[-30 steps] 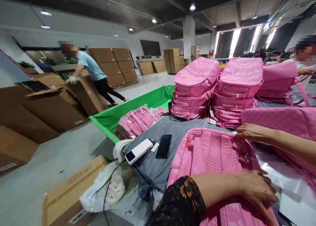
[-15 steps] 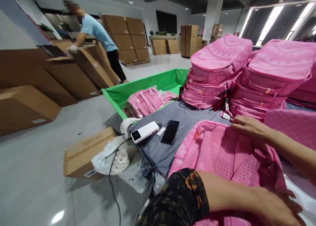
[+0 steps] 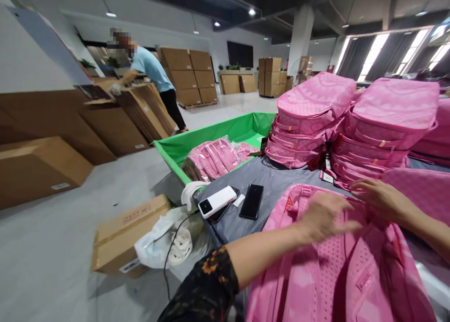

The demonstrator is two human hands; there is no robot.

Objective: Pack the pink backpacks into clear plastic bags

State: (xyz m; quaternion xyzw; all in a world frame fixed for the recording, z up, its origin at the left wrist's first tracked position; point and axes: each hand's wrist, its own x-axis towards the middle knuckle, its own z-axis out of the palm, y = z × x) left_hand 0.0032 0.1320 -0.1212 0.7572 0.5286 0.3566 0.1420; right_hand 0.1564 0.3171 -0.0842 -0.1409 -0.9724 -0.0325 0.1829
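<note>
A pink backpack (image 3: 326, 275) lies in front of me with its perforated back panel and shoulder straps facing up. My left hand (image 3: 325, 219) is over its upper part, slightly blurred, thumb and fingers apart with nothing seen in them. At the top edge, my right hand (image 3: 383, 200) has its fingers bent over the backpack near the upper end of a strap; its fingertips are partly hidden. Behind it stand two stacks of pink backpacks, a left stack (image 3: 309, 120) and a right stack (image 3: 390, 120), with hang tags between them.
On the grey-covered table (image 3: 225, 179) lie a white power bank (image 3: 218, 201) and a black phone (image 3: 251, 201). A green-walled bin (image 3: 211, 130) holds plastic-wrapped pink goods. A cardboard box (image 3: 130, 233) and plastic bag (image 3: 158, 242) sit left. A co-worker (image 3: 151, 71) bends over flattened cartons.
My left hand has moved up from the backpack's lower right to its upper part. The right strap now shows. My right hand stays at the top edge, and the view has tilted up.
</note>
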